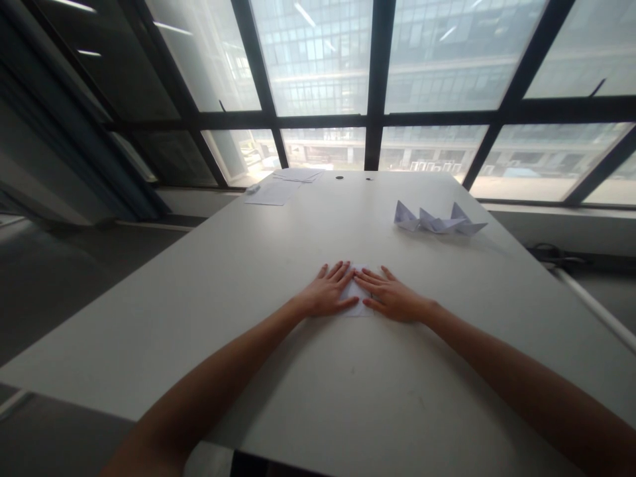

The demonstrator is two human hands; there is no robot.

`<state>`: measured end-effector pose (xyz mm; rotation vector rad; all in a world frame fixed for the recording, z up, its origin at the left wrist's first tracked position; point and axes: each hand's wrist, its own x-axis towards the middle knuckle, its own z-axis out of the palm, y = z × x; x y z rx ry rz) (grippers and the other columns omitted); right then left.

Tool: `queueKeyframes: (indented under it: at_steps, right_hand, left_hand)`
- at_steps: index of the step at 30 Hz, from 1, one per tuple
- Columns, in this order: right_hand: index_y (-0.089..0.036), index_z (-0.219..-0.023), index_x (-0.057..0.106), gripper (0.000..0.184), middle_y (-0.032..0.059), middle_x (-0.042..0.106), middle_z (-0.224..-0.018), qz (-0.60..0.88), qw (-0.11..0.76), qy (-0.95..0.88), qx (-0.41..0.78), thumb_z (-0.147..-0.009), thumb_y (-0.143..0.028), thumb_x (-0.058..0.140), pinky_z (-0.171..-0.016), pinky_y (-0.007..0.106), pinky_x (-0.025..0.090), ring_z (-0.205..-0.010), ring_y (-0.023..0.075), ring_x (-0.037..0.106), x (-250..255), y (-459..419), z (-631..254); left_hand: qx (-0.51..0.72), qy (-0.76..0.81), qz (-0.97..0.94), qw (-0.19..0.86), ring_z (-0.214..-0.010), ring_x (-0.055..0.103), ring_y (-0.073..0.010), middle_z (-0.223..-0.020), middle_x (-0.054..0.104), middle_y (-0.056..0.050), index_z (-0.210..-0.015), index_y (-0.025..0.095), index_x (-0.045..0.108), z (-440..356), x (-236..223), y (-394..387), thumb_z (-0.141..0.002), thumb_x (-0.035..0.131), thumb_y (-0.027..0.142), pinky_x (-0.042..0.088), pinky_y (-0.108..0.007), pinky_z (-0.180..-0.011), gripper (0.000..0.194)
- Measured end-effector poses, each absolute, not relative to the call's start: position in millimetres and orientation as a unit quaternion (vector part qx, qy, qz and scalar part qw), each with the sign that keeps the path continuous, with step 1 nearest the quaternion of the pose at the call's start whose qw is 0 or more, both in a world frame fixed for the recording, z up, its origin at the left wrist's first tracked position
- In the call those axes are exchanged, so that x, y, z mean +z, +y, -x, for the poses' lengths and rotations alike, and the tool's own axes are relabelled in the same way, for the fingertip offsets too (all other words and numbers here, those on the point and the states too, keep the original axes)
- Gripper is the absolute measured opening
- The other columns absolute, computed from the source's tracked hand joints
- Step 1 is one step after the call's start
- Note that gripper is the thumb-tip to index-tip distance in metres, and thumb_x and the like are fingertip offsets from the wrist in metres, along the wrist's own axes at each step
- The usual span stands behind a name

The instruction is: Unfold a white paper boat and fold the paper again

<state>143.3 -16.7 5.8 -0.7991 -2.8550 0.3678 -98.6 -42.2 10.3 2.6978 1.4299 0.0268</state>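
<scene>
A small folded piece of white paper [356, 293] lies on the white table [278, 278] straight ahead of me. My left hand [328, 292] lies flat on its left part with fingers stretched out. My right hand [390, 296] lies flat on its right part, fingers also spread. The fingertips of both hands nearly meet over the paper, and most of the paper is hidden under them.
Three folded white paper boats [437, 221] stand in a row at the right of the table. Loose paper sheets [284, 186] lie at the far edge, near two small dark dots [340, 177]. Large windows rise behind the table; floor drops off on the left.
</scene>
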Motion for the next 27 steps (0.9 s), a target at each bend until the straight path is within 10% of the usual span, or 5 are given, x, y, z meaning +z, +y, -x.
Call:
queueKeyframes:
  at_steps: [27]
  right_hand:
    - [-0.012,-0.150,0.033,0.061,0.0173,0.023,-0.158,0.437,0.117,-0.888,0.078,-0.100,-0.047,0.027,-0.117,0.051,0.016,-0.148,0.0260,0.017,-10.3,-6.0,-137.4]
  left_hand:
    - [0.009,0.475,-0.879,0.047,-0.150,0.003,-0.0279,-0.162,0.005,-0.012,-0.156,0.019,0.010,97.7,6.1,-39.1,-0.092,0.021,0.072,0.003,-0.049,-0.118,0.084]
